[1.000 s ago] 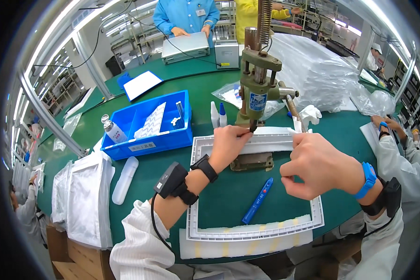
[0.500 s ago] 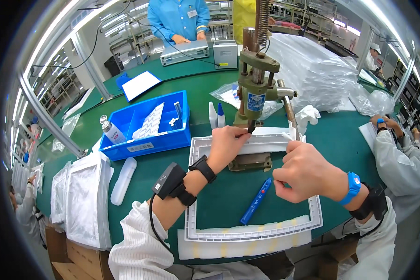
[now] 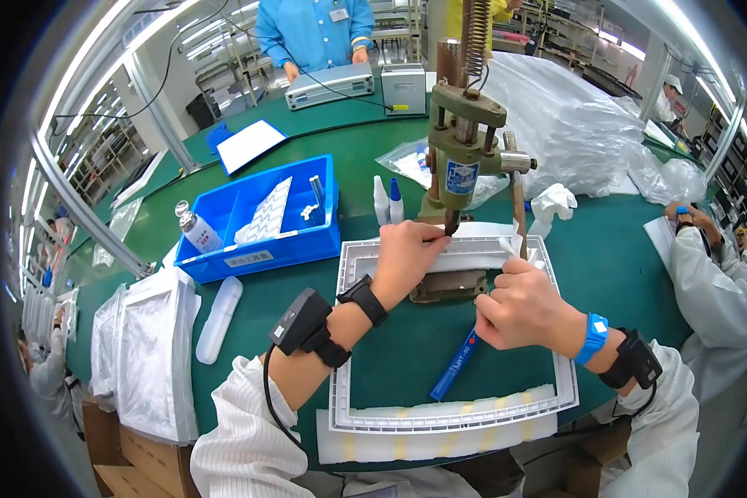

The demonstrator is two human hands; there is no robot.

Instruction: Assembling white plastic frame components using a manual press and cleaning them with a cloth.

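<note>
My left hand is at the far side of a white rectangular frame, thumb and fingers pinched together just beside the tip of the green hand press. Whatever the pinch holds is too small to see. My right hand is closed around the lower end of the press lever, where something white shows above the fist. The frame lies on the table under both hands, its near side over a white foam strip. Inside it, a blue marker pen lies partly below my right hand.
A blue divided bin with a small bottle stands at left, near wrapped frames and a clear plastic case. Two upright bottles are beside the press. Plastic-wrapped stacks rise behind. A co-worker stands across.
My right hand has moved a little left, and the lever hangs more upright. My left hand stays by the press tip. The co-worker's hand has slid to the silver case's left edge.
</note>
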